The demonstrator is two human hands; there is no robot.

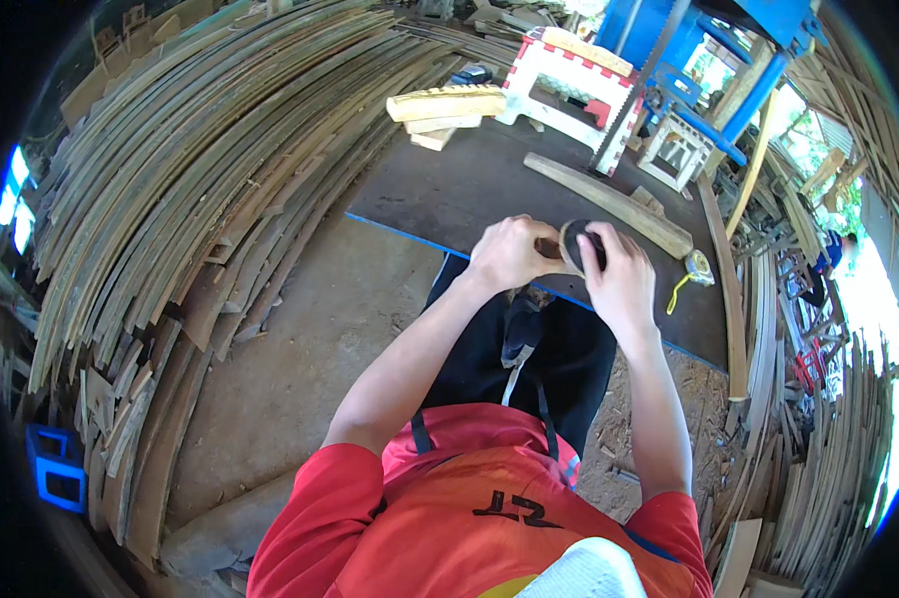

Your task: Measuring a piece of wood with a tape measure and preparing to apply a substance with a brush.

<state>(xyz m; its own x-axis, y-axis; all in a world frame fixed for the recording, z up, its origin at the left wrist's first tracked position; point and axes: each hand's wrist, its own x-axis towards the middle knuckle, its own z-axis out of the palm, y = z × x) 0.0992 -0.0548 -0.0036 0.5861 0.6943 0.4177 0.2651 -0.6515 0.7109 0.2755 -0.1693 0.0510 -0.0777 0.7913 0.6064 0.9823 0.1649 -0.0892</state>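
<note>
Over the near edge of a dark tabletop point(449, 189) with a blue rim, my two hands meet. In my right hand point(624, 279) is a dark round disc with a pale rim point(573, 247), gripped by curled fingers. My left hand point(511, 255) is closed right beside it, thumb toward the disc, around a small brown piece point(547, 247) that looks like wood and is mostly hidden by the fingers. Whether the disc touches that piece, I cannot tell. To the right of my right hand lies a tape measure point(700, 267) with a yellow strap.
A long wooden beam point(614, 204) crosses the tabletop beyond my hands. Wood blocks point(444, 108) lie near a red-and-white stool point(559, 85); a smaller white stool point(674, 151) stands by a blue machine frame point(738, 120). Stacked planks point(210, 149) fill the left side.
</note>
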